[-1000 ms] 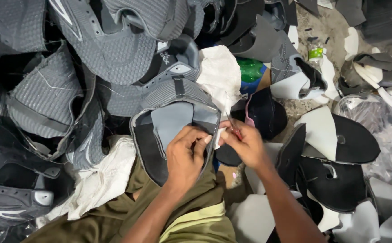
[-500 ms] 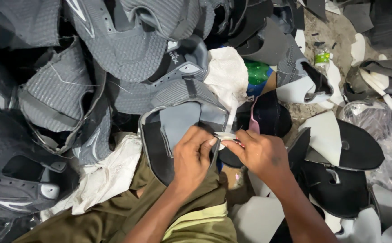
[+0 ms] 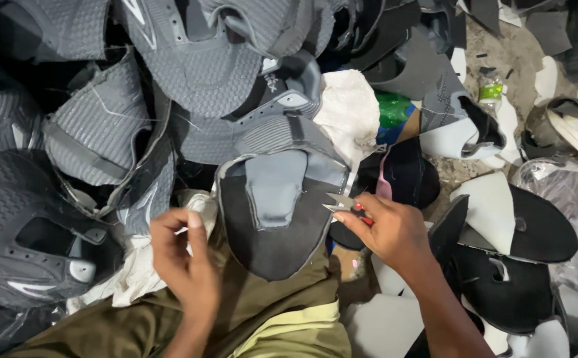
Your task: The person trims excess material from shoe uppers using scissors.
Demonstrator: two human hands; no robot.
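On the lap, head view | grey shoe upper lies lining-up on olive trousers | right hand clamped on thread snips at its edge | left hand fingertips pinched together beside it, possibly on a thread | pile of uppers behind; share trimmed unclear.

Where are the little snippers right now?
In the head view, the small metal thread snips are right of centre, pinched in the right hand, blades open beside the right edge of the grey shoe upper on the lap.
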